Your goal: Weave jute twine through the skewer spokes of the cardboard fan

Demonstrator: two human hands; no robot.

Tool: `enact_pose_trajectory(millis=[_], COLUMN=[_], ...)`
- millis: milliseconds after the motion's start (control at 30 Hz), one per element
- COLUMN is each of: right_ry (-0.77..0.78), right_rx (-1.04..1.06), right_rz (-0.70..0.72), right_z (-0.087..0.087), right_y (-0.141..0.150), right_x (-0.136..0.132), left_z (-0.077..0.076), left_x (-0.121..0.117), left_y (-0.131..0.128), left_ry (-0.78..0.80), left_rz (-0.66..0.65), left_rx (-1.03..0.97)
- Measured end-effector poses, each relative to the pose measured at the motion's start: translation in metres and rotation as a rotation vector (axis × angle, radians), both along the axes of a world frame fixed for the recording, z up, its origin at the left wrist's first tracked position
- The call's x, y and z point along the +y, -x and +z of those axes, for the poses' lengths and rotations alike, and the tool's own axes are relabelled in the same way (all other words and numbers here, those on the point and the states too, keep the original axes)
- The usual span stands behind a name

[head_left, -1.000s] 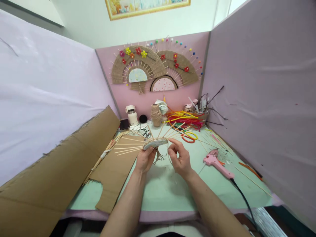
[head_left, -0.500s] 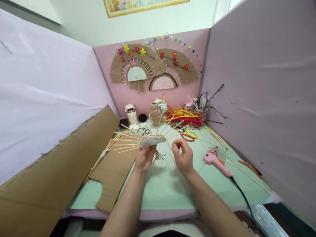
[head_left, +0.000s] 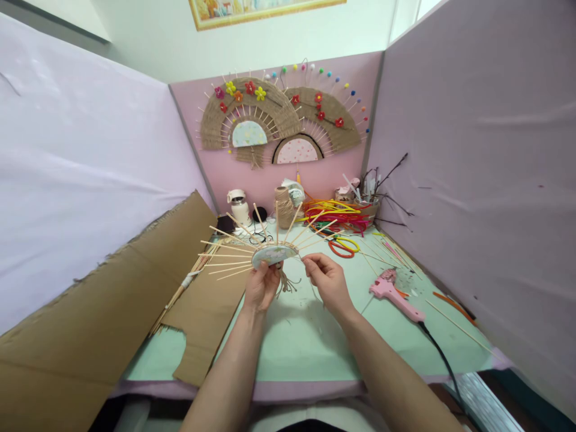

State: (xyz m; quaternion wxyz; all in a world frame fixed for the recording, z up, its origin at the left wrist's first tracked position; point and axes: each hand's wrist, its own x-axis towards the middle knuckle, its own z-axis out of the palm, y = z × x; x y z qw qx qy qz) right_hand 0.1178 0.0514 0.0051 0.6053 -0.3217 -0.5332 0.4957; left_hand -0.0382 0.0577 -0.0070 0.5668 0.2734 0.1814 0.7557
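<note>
A half-round, patterned fan base with thin wooden sticks fanning out of its curved edge is in my left hand. The thumb lies on its front face and the fingers are behind it. Twine ends dangle like a tassel below the base. My right hand is just right of the base, thumb and forefinger pinched on a strand of twine. That strand runs to the base's right end, and a loose length hangs under the right hand.
A pink glue gun with a black cord lies right. Scissors, pipe cleaners, a twine cone and a white bottle sit behind. Cardboard and bundled sticks are left. Finished fans hang on the back panel.
My right hand has moved left and closer to the fan base, drawing the twine near its right end. The base has shifted slightly left and turned a little in my left hand.
</note>
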Motion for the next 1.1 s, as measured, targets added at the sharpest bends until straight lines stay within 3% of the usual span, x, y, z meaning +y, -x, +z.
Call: enact_pose_trajectory(millis=[333, 400, 567, 700, 967, 1100], right_ry=[-0.129, -0.090, 0.060, 0.089, -0.106, -0.111], right_rx=[-0.137, -0.098, 0.044, 0.022, 0.043, -0.014], right_rz=[-0.015, 0.000, 0.197, 0.170, 0.198, 0.247], right_z=[0.001, 0.003, 0.005, 0.003, 0.004, 0.005], right_y=[-0.006, -0.007, -0.005, -0.005, -0.007, -0.008], right_x=[0.005, 0.004, 0.001, 0.003, 0.004, 0.003], left_z=[-0.001, 0.003, 0.013, 0.015, 0.013, 0.008], left_x=[0.002, 0.000, -0.006, -0.009, -0.011, -0.011], left_y=[0.002, 0.000, -0.008, -0.012, -0.011, -0.011], left_ry=[0.100, 0.147, 0.289, 0.397, 0.452, 0.422], left_rz=[-0.010, -0.054, -0.142, -0.207, -0.328, -0.356], left_rx=[-0.097, -0.120, -0.155, -0.122, -0.069, -0.044])
